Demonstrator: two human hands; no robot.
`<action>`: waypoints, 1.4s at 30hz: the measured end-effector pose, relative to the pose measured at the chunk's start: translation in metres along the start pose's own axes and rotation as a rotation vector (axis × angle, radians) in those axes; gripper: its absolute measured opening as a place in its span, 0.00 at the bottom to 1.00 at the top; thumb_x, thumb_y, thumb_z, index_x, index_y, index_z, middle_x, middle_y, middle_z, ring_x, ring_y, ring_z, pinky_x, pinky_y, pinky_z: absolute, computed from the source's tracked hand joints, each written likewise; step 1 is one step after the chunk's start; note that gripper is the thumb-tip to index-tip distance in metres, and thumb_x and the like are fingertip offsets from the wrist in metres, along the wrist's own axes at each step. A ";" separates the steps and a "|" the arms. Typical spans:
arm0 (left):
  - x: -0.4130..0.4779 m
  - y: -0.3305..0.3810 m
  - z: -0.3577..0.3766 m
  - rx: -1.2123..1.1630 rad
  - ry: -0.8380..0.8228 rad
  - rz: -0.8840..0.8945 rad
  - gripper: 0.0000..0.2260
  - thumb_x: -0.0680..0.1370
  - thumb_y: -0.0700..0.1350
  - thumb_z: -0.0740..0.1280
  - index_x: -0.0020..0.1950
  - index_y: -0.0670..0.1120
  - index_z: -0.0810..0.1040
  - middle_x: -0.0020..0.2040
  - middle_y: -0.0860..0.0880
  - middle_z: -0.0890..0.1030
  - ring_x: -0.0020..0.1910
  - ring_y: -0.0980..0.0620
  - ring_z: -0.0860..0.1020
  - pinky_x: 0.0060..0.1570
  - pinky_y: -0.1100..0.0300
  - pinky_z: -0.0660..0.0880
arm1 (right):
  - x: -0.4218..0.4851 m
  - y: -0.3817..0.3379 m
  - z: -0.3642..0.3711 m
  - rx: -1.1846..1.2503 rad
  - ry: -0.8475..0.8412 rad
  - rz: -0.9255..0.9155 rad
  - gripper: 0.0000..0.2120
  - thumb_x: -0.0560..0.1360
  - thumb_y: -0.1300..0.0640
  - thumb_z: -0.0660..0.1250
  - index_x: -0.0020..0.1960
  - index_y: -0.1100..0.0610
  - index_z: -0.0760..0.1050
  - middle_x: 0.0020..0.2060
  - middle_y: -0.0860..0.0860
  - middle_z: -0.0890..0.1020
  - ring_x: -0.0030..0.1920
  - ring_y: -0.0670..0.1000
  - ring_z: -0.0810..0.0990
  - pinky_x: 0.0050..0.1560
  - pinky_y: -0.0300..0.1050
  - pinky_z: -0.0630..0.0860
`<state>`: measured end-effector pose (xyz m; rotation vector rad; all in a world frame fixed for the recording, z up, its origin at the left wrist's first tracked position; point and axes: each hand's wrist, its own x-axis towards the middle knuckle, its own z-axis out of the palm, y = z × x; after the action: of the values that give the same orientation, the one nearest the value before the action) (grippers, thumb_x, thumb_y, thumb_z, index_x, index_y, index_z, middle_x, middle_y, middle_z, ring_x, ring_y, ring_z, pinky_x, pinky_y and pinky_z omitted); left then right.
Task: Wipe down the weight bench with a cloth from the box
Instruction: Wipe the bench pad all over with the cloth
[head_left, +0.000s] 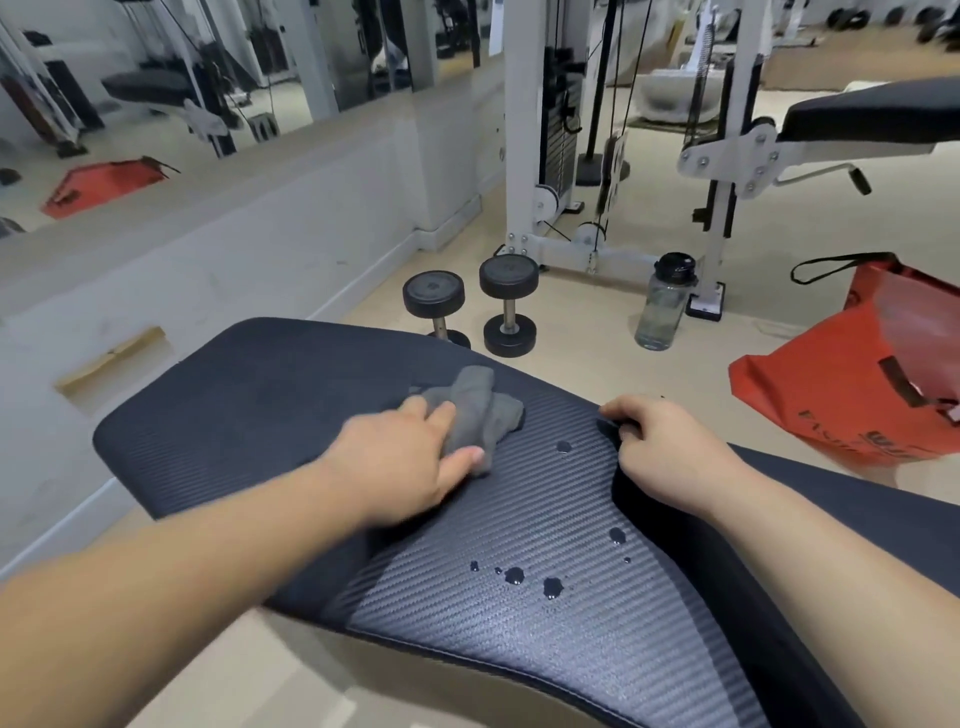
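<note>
On the black ribbed tabletop of the weight bench, centre of view. One left hand, slightly blurred, lies on one grey cloth; its grip is pinching the near edge of the crumpled cloth between thumb and fingers, pressing it to the pad. Cloth sits at 12 o'clock from the pad's middle.

Water drops on the pad: about eight that can be counted, one just at 5 o'clock from the cloth, the rest clustered nearer the camera.

At 12 o'clock beyond the pad, on the floor: two black dumbbells, upright on end, side by side.

One right hand, grip curled closed over the pad's far-right edge, fingers hooked around the rim.

At 1 o'clock on the floor: one clear water bottle with a black cap, standing by a white machine frame.

At 3 o'clock: one orange bag with a black strap, dark lettering on its side, too cut off to read. No other writing legible.
</note>
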<state>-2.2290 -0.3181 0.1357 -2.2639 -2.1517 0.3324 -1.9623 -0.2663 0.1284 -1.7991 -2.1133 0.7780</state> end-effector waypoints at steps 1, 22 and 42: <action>0.010 -0.010 -0.003 0.031 -0.031 -0.067 0.30 0.81 0.69 0.47 0.71 0.48 0.67 0.68 0.43 0.74 0.62 0.40 0.78 0.54 0.46 0.75 | 0.000 0.000 0.002 -0.014 -0.011 -0.012 0.21 0.79 0.64 0.58 0.67 0.52 0.78 0.66 0.51 0.81 0.67 0.55 0.77 0.68 0.51 0.74; -0.027 0.033 -0.008 0.135 0.121 -0.034 0.37 0.78 0.70 0.47 0.69 0.46 0.79 0.74 0.46 0.68 0.77 0.39 0.58 0.78 0.40 0.51 | 0.002 0.013 0.007 -0.072 -0.041 -0.084 0.24 0.77 0.62 0.58 0.71 0.50 0.77 0.69 0.44 0.75 0.71 0.52 0.70 0.71 0.49 0.69; -0.016 -0.027 0.001 -0.115 0.013 -0.180 0.25 0.81 0.60 0.58 0.69 0.45 0.76 0.75 0.46 0.65 0.70 0.42 0.67 0.66 0.44 0.73 | 0.001 0.007 0.009 -0.101 -0.038 -0.091 0.18 0.78 0.61 0.58 0.63 0.52 0.81 0.66 0.49 0.76 0.68 0.55 0.73 0.68 0.54 0.72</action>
<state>-2.2567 -0.3323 0.1415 -2.0964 -2.4039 0.1950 -1.9614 -0.2669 0.1168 -1.7356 -2.2798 0.6993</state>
